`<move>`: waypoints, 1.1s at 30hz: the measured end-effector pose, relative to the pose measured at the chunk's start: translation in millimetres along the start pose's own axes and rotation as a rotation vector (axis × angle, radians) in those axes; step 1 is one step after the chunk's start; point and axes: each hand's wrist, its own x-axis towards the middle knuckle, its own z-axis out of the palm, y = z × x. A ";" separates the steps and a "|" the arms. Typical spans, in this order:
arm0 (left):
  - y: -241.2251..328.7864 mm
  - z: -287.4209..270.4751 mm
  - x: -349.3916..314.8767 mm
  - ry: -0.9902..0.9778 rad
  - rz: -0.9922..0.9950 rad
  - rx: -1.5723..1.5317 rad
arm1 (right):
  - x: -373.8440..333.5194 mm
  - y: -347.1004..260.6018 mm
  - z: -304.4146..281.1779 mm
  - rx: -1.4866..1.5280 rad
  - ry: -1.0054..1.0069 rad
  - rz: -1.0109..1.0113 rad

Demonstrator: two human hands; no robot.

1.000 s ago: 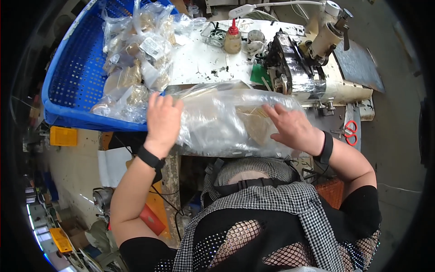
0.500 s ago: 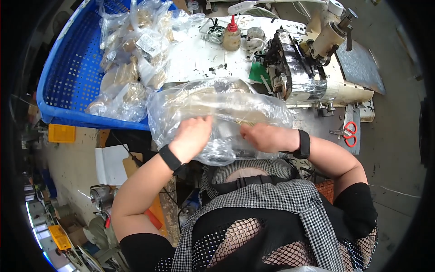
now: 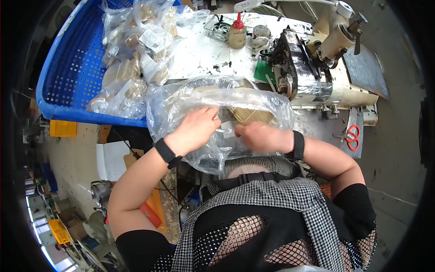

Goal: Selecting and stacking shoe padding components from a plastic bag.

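A large clear plastic bag (image 3: 159,105) lies across the near edge of the worktable, its mouth gaping toward me. Through the opening shows a stack of thin tan pieces (image 3: 251,115), edges up; their exact kind is unclear. My left hand (image 3: 194,130) is closed, pinching the bag's film near the middle of the mouth. A short way to its right, my right hand (image 3: 263,137) is curled with fingertips together on the near side of the film, just below the tan stack. Its fingertips are partly hidden.
At the left stands a blue perforated crate (image 3: 72,90) with several filled bags (image 3: 124,72). A red-tipped bottle (image 3: 237,35) sits on the white tabletop (image 3: 199,59). A sewing-type machine (image 3: 312,75) occupies the right, with red-handled scissors (image 3: 353,137) nearby.
The bag's mouth has opened wider, uncovering the tan stack. My left hand has shifted slightly right and up; the right hand stays near its place.
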 end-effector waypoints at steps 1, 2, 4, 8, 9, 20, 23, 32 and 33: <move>-0.9 -1.5 -3.4 -0.092 -0.040 -0.065 | -0.4 -5.5 -12.3 0.169 -0.106 0.200; -0.1 -2.5 -6.2 -0.097 -0.034 -0.066 | -1.4 -8.8 -20.3 0.338 -0.212 0.400; -0.5 -3.0 -11.8 -0.074 -0.361 -0.104 | -10.7 4.7 -9.2 0.167 -0.083 0.426; -19.4 6.0 -20.5 -0.086 -0.416 0.089 | -10.0 9.9 -13.2 -0.137 0.135 0.420; -21.0 3.8 -17.0 -0.086 -0.414 0.090 | -7.0 11.2 -13.8 -0.157 0.158 0.443; -47.3 8.9 22.1 -0.117 -0.310 0.176 | 16.4 15.9 -4.7 -0.426 0.153 0.604; -48.0 14.1 24.4 -0.177 -0.331 0.047 | 15.9 21.4 0.9 -0.369 0.266 0.568; -29.3 -15.1 6.4 -0.121 -0.229 -0.108 | 28.1 42.3 6.0 -0.203 0.130 0.666; -32.0 -16.0 -0.7 -0.124 -0.230 -0.108 | 27.6 41.4 5.4 -0.247 0.191 0.658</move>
